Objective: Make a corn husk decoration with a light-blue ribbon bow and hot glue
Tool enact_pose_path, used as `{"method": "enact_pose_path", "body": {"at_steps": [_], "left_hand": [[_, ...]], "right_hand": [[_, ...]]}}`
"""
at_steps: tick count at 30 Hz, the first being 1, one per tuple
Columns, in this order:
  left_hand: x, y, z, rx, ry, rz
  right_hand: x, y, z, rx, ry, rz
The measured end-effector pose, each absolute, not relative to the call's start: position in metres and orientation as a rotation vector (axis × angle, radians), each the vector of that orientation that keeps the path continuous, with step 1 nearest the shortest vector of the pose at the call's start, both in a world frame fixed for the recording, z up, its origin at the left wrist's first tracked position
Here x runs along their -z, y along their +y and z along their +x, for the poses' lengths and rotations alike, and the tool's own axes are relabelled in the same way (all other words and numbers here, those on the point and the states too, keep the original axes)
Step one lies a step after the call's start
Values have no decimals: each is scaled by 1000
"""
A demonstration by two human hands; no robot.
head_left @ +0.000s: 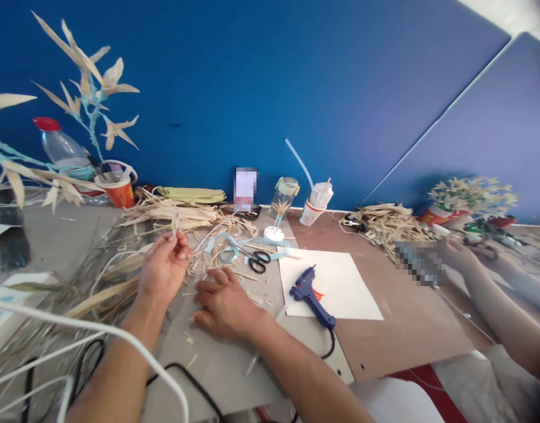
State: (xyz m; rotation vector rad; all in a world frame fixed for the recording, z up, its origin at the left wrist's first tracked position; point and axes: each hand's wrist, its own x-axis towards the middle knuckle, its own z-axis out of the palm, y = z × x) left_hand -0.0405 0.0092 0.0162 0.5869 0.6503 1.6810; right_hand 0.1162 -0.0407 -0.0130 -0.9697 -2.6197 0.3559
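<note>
We pinch a dried leaf strip (175,223) upright in our left hand (163,271); our right hand (223,305) lies flat and open on the table (234,364). Scissors (257,259), straw scraps (177,214) and a glue gun (311,295) crowd close by.

We see bare desk (217,364) open just before our hands. Ahead, scissors (256,259) and dry leaf strips (173,214) crowd the way; rightward lies a glue gun (311,296) on white paper (340,282).

Left hand (164,271) raised, fingertips pinched together; right hand (223,305) lies flat, palm down, fingers spread leftward.
</note>
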Motion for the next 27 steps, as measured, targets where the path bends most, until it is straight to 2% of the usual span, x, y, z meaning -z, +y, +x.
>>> {"method": "enact_pose_path", "body": {"at_steps": [11,18,24,27], "left_hand": [[-13,8,-32,-1627,703,585],[-8,6,-19,-1578,755,566],[-8,3,-12,-1541,784,538],[-7,2,-13,-1528,773,555]], "right_hand": [[22,-15,139,-469,-1755,-1178],[15,0,156,-784,-1305,-1351],[10,9,174,-543,-1110,-1373],[16,11,174,-608,-1097,-1345]]}}
